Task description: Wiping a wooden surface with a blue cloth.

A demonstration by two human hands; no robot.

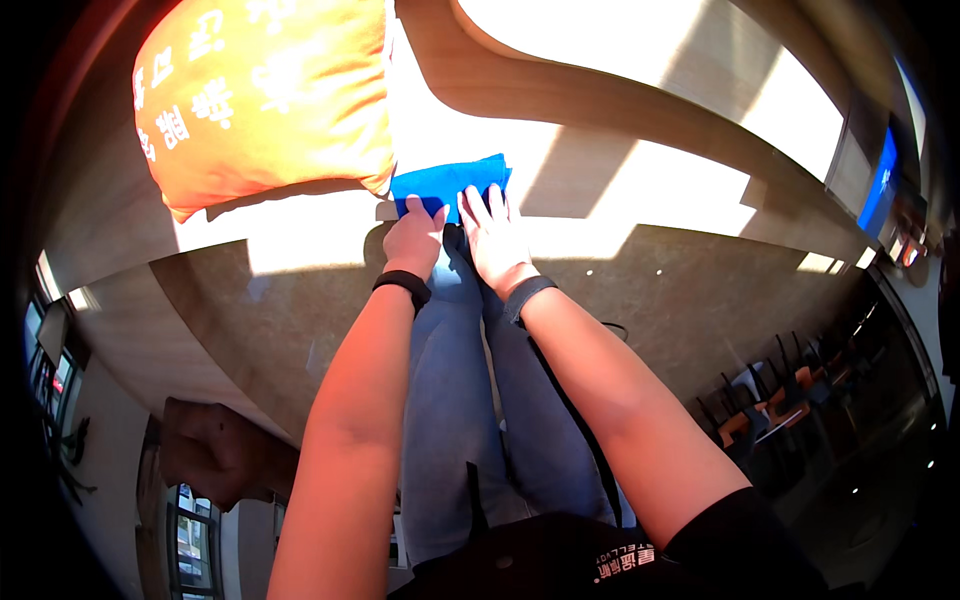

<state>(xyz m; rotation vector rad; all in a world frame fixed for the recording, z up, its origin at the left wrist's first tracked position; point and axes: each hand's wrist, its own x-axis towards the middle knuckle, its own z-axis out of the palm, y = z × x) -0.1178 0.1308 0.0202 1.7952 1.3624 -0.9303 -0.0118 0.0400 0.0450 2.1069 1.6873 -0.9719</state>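
Note:
A folded blue cloth (457,180) lies on the sunlit light wooden bench (570,195), close to the corner of an orange cushion (277,97) that bears white writing. My left hand (415,236) is at the cloth's near left part, thumb and fingers at its edge; whether they pinch it cannot be told. My right hand (491,232) rests on the near right part of the cloth with its fingers spread and fairly flat. Dark bands are around both wrists. The underside of the cloth is hidden.
The bench's near edge runs just in front of my legs in jeans (450,360). A brown cushion (217,450) is at the lower left, near windows. Chairs (772,405) stand at the far right, with a lit blue screen (879,184) above them.

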